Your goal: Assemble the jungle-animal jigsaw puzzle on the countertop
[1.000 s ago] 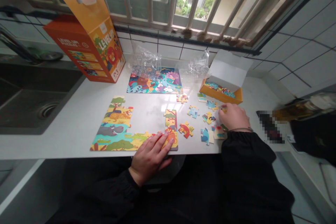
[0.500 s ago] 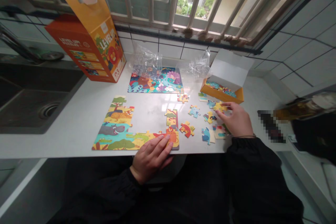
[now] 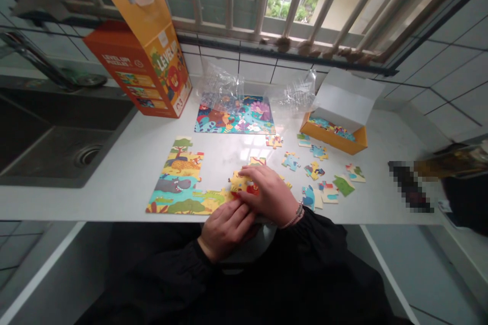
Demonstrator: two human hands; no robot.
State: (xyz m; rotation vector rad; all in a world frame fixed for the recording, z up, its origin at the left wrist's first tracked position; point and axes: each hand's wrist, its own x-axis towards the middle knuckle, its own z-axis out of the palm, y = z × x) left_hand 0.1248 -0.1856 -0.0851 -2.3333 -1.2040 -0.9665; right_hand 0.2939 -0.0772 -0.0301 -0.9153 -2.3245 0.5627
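A yellow puzzle piece [image 3: 237, 184] is over the unfinished middle of an animal puzzle [image 3: 179, 185] near the counter's front edge. The right hand [image 3: 267, 195] has it pinched between thumb and fingers, barely apart. The left hand [image 3: 229, 228] lies at the puzzle's lower edge; its fingertips are hidden under the right, so I cannot tell whether it grips anything. The step looks like placing this piece; that seems to call for turning it until its tabs meet a neighbour, then pressing down. The overlapping hands cover the lower right of the puzzle and could block the view of the join. Loose pieces, such as a green piece [image 3: 343, 185], lie to the right, with an open box [image 3: 356, 146] behind them. Farther back, clear plastic [image 3: 295, 95] lies beside a second puzzle [image 3: 234, 123].
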